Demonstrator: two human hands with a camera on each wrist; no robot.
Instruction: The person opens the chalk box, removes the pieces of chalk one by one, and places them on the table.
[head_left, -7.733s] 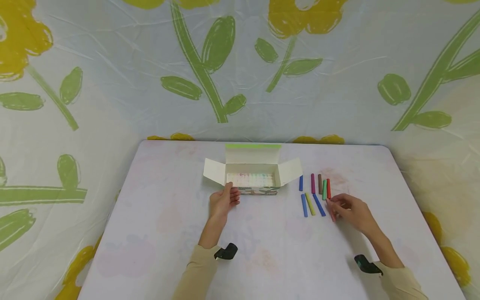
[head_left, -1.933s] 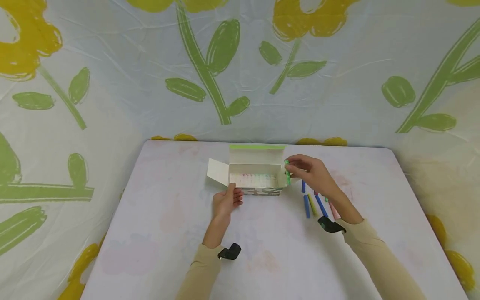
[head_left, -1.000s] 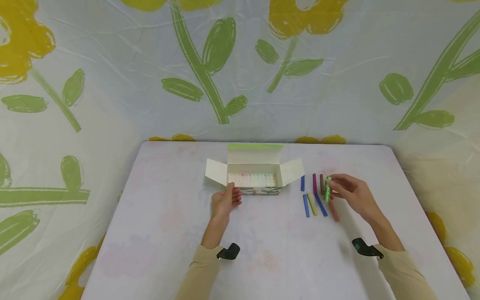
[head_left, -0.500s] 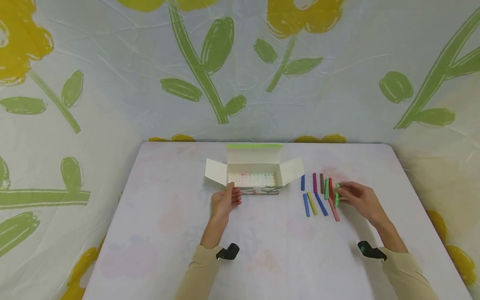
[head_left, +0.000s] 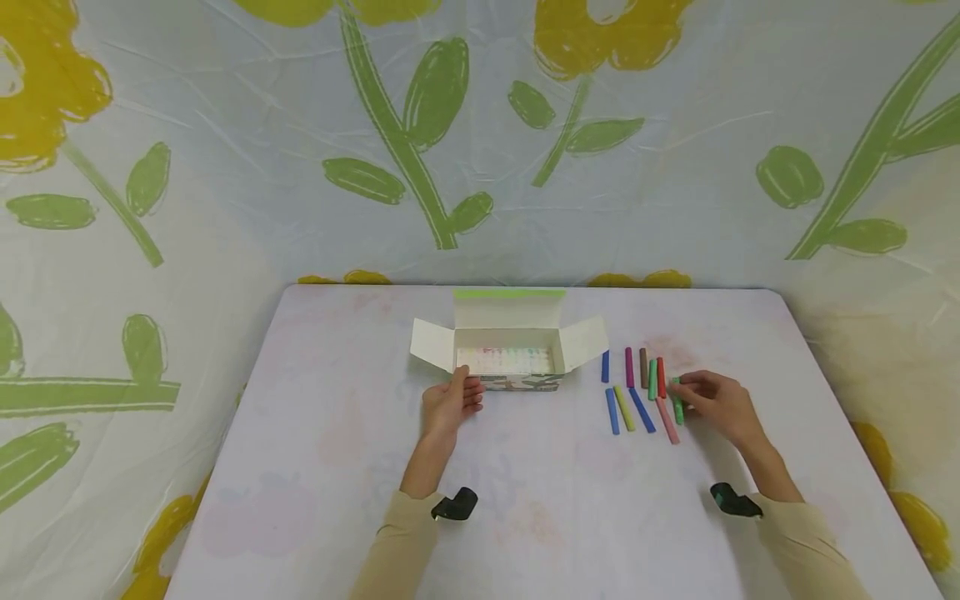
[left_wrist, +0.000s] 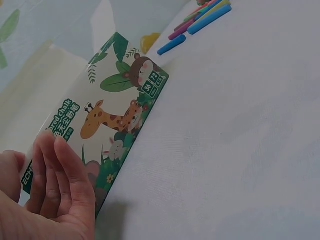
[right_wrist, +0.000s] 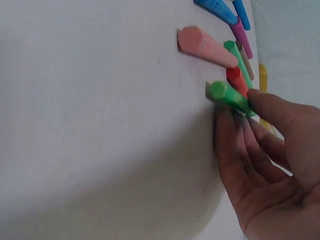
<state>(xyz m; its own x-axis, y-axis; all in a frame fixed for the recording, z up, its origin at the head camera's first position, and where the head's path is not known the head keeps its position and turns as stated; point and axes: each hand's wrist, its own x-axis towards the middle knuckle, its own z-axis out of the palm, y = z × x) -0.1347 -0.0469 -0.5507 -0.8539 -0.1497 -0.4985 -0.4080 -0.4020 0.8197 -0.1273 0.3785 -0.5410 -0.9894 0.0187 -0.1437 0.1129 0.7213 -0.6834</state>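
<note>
My left hand (head_left: 446, 407) holds the chalk box (head_left: 522, 382) by its front left corner, thumb at the rim and fingers along the printed front. In the left wrist view the box (left_wrist: 117, 117) shows a giraffe and other animals. Inside, rows of pale chalk (head_left: 502, 360) fill the bottom. At the right, my right hand (head_left: 722, 405) pinches a bright green chalk stick (right_wrist: 231, 96) between thumb and fingers, low over the table. Just left of it lie a pink chalk stick (right_wrist: 205, 46), a red one (head_left: 662, 377) and another green one (head_left: 652, 380).
The box's side flap (head_left: 585, 342) and lid (head_left: 508, 310) stand open. Between box and right hand lie a brown chalk stick (head_left: 643, 367), a purple one (head_left: 629, 367), a yellow one (head_left: 624, 408) and several blue ones. A flowered sheet (head_left: 300, 108) hangs behind the white table (head_left: 337, 500).
My right hand has brought the green chalk stick from beside the box to the right end of the row and lowered it beside the red and pink ones. The left hand stays at the box.
</note>
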